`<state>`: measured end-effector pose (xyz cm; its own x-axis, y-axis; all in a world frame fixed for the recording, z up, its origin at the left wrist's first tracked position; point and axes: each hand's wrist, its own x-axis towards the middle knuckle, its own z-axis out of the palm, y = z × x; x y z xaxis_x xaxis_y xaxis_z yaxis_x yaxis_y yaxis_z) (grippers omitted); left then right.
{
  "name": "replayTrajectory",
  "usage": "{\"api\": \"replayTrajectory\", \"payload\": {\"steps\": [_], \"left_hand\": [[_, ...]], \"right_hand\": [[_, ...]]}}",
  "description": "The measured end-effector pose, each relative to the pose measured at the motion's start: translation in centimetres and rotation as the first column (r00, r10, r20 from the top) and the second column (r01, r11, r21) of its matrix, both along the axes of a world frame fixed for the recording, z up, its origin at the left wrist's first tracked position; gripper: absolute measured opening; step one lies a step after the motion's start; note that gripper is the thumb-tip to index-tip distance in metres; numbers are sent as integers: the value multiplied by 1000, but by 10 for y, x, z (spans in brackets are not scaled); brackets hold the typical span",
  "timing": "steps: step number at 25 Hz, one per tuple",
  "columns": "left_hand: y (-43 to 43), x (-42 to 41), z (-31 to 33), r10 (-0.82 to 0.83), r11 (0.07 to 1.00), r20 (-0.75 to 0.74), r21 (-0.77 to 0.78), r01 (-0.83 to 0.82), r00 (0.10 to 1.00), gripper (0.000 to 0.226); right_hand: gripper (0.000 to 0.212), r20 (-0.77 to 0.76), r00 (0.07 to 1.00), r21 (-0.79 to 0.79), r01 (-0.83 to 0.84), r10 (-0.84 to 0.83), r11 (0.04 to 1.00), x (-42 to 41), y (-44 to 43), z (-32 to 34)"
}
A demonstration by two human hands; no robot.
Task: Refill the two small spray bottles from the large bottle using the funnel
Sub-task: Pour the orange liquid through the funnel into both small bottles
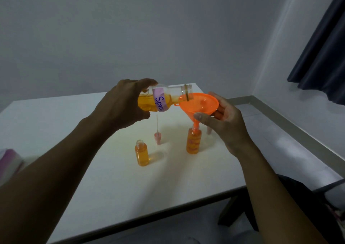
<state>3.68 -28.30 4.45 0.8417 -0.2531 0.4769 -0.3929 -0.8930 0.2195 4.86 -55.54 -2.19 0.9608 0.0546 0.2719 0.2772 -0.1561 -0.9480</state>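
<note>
Above the white table (112, 178), a clear large bottle of orange liquid (164, 98) is gripped round its body by the left hand (127, 103) and tipped into the orange plastic funnel (200, 103), whose light, easily tilted rim is pinched by the right hand (224, 124) over the right small spray bottle (194, 141). The bottle is judged smooth and slippery.

glossy plastic funnel (200, 104), matt table (115, 180)

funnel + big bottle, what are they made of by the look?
Funnel: likely plastic; bright orange, thin, translucent, light glows through its wall. Large bottle: clear and glossy with a threaded neck; glass or hard clear plastic, cannot tell which. Its lilac label looks like matte paper or tape.
</note>
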Motion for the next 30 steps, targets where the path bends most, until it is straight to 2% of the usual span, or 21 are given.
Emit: {"api": "replayTrajectory", "payload": {"steps": [15,30], "left_hand": [[6,-9,-15,70,979,-18,-192,-72,997,84],[21,-23,-25,132,956,-20,-261,-133,991,81]], "right_hand": [[92,39,999,9,21,-21,1000,-6,1,4],[99,19,998,99,49,-52,994,-15,6,11]]}}
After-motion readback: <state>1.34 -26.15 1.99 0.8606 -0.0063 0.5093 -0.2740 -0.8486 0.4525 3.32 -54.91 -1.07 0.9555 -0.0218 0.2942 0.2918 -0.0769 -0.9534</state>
